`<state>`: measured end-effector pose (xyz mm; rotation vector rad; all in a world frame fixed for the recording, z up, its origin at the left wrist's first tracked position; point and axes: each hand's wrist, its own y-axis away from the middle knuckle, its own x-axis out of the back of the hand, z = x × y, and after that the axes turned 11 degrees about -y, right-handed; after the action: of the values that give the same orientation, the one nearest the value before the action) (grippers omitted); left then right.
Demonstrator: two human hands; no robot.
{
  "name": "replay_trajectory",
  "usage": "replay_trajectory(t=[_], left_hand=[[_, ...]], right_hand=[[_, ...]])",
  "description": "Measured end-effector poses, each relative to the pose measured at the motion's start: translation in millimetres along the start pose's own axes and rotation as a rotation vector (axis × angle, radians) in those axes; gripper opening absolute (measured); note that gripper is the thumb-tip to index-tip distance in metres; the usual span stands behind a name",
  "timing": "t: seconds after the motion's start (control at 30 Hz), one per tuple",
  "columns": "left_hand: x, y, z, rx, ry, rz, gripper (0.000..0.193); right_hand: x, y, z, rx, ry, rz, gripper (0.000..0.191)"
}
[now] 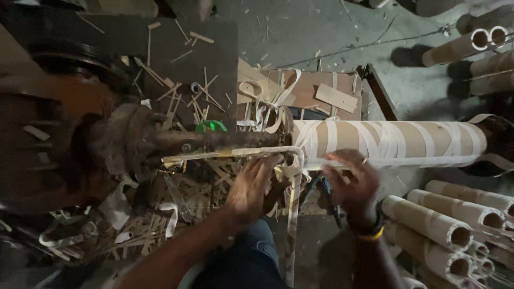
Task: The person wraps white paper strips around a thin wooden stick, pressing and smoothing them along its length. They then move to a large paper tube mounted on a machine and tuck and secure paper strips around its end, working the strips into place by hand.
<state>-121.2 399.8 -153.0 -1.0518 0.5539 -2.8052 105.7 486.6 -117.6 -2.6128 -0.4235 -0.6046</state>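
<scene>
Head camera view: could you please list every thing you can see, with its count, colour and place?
long cardboard tube: one, tan with white strip wound around it, lying across the centre right.
metal shaft: one, rusty brown, centre, running into the tube.
paper strip: one, pale, hanging down at centre.
cardboard tubes: several, tan, stacked lower right; more upper right.
offcuts: many, tan, scattered on the floor at left.
green ring: one, behind the shaft.
left hand: on the strip below the shaft.
right hand: at the tube.
</scene>
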Motion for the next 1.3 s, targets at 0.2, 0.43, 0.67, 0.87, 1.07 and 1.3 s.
replay_trajectory(t=[0.2,0.43,0.67,0.87,1.07,1.3], left_hand=[[17,-15,17,0.292,0.213,-0.164,0.048],[27,-77,36,0.321,0.405,-0.331,0.030],[30,-111,36,0.307,0.587,-0.194,0.030],[4,-100,1,0.153,0.062,-0.183,0.035],[-42,-87,-39,-0.226,-0.126,0.069,0.035],[-48,-86,-27,-0.122,-0.270,-0.149,0.009]], right_hand=[[-17,14,-20,0.132,-0.004,-0.016,0.034],[-47,2,7,0.283,0.066,0.078,0.031],[-29,-10,45,-0.022,-0.312,0.245,0.009],[-5,-34,53,-0.414,-0.407,0.282,0.015],[9,-63,65,-0.373,0.196,0.202,0.027],[14,-65,98,-0.271,0.438,0.100,0.021]])
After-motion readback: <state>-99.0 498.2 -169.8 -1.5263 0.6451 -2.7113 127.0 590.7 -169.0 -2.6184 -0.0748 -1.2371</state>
